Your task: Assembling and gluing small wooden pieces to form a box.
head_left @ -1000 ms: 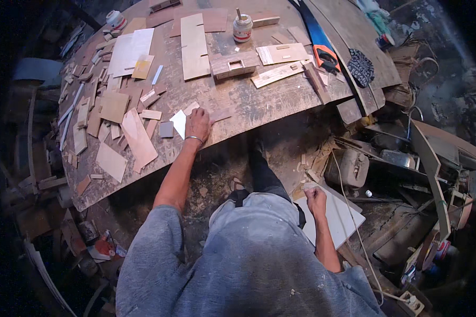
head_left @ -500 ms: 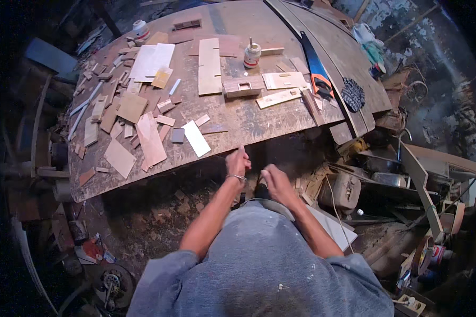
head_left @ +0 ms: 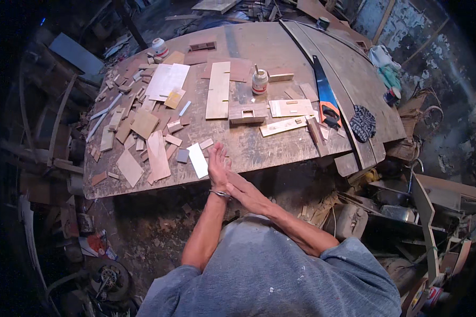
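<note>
At the front edge of the worktable, my left hand is raised with its fingers stretched out and a bracelet at its wrist. Flat against the heel of that hand lies my right hand, its fingers straight and partly hidden. Neither hand holds anything that I can see. Just left of my left fingers is a white rectangular piece, with a small grey block beside it. Beyond my hands stand a wooden block with a square hole and a long pale board with notches.
The worktable carries many wood offcuts on its left, under paper sheets. An open jar with a stick stands mid-table. A handsaw and a dark patterned cloth lie at the right. Jerrycan and boards crowd the right floor.
My hands have come together and moved left and up toward the table edge. Before, they were apart and closed near my waist. The view has shifted, showing more beyond the table.
</note>
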`<state>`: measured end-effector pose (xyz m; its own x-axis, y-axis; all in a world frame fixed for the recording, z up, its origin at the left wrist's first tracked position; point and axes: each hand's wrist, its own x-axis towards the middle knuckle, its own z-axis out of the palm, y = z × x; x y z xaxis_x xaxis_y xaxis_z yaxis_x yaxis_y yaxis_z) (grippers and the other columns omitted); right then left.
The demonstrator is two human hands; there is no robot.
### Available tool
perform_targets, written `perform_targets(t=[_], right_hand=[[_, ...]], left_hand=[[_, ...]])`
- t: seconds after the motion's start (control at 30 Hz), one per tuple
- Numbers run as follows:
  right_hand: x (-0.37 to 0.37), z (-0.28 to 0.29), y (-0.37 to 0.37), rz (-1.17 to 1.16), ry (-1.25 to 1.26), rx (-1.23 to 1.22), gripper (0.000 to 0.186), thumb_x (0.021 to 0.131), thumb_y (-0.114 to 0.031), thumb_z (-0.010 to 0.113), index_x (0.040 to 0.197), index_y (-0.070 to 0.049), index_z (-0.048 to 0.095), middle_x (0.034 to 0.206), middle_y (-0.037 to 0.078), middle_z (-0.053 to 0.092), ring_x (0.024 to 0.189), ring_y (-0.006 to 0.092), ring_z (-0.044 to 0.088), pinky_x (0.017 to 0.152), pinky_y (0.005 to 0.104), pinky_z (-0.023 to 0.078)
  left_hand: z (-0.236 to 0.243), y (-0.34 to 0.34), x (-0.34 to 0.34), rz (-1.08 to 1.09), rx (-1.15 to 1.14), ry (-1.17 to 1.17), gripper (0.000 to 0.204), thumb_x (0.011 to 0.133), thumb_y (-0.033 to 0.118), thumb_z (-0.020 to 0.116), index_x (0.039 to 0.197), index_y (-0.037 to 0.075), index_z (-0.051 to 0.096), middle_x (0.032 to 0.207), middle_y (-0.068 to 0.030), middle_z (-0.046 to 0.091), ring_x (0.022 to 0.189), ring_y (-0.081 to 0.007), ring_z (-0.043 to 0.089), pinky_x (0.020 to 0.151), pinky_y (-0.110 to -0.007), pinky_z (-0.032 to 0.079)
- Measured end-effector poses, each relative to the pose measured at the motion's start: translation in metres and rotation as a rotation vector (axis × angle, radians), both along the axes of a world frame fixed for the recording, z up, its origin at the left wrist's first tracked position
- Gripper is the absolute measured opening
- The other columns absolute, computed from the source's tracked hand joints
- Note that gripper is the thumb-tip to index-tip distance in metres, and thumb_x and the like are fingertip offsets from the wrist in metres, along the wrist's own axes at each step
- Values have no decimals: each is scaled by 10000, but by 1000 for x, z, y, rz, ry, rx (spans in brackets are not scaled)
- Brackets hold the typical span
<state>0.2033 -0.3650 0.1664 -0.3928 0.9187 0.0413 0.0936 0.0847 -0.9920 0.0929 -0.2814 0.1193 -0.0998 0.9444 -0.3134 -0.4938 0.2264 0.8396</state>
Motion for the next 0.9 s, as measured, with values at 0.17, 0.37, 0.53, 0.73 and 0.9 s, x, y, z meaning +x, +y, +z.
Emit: perform_targets(t=[0.17, 0.37, 0.53, 0.73, 0.9], right_hand=[[54, -18, 2, 16, -289, 237, 648, 1003, -489, 414, 1457, -27, 420, 1546, 160, 366, 1438, 370, 290, 1168, 530, 198], [115, -57, 11, -44, -843, 508, 573, 974, -458, 491, 1426, -106, 482, 1502, 90, 440, 1436, 324, 306, 1076, 622, 254], [172, -128, 1, -395, -721, -141, 311, 935, -308, 586, 854, -16, 659, 908, 219, 665, 857, 413, 628, 776, 509, 455], [253, -158, -31, -793, -733, -406, 346, 939, -284, 581, 794, 27, 620, 779, 250, 626, 758, 446, 623, 654, 496, 464], [284, -166, 18, -848, -587, -112, 251, 899, -193, 625, 805, 38, 607, 745, 234, 616, 716, 410, 626, 638, 446, 483]], left_hand=[[13, 0, 31, -300, -116, -685, 672, 986, 560, 412, 1457, 84, 358, 1508, -112, 384, 1341, -263, 410, 1097, -523, 314], [-9, -43, 44, -389, -210, -475, 476, 996, 335, 546, 1359, 43, 450, 1365, -152, 534, 1184, -267, 561, 985, -389, 480], [-72, -56, -24, -69, -457, 316, 279, 914, 290, 702, 756, 83, 600, 547, 36, 444, 416, -88, 437, 386, -250, 380], [-128, -60, -112, 147, -523, 592, 327, 935, 299, 654, 700, 91, 562, 502, 37, 410, 371, -86, 403, 321, -265, 322], [-161, -6, -116, 81, -490, 715, 351, 959, 300, 627, 719, 46, 594, 487, -22, 508, 375, -140, 475, 346, -304, 407]])
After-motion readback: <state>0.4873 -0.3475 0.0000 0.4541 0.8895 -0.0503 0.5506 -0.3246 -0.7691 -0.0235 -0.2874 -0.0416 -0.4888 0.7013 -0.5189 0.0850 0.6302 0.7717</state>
